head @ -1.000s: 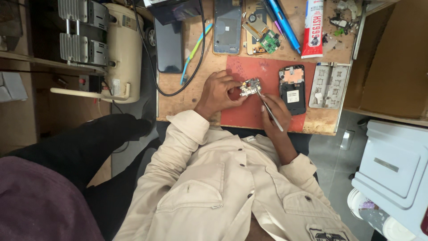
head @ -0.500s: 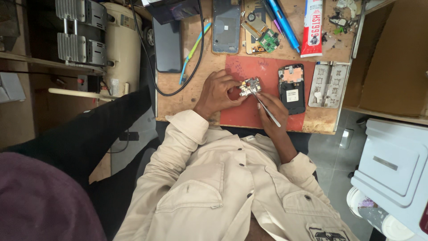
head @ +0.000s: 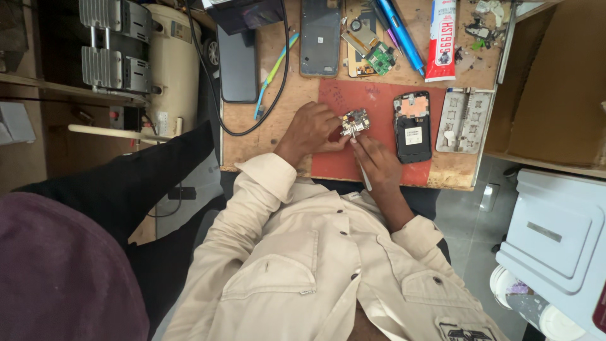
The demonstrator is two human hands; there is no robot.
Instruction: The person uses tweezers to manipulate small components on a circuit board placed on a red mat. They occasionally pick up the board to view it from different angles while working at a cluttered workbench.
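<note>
Basically, my left hand pinched the small circuit board at its left edge, fingers clamped on it, holding it just above the red mat in the upper middle of the frame. My right hand gripped a thin tool, fingers closed around it, tip at the board's lower edge. Doing this well probably meant keeping the board steady and pressing lightly. An opened phone lay just right of it on the mat.
</note>
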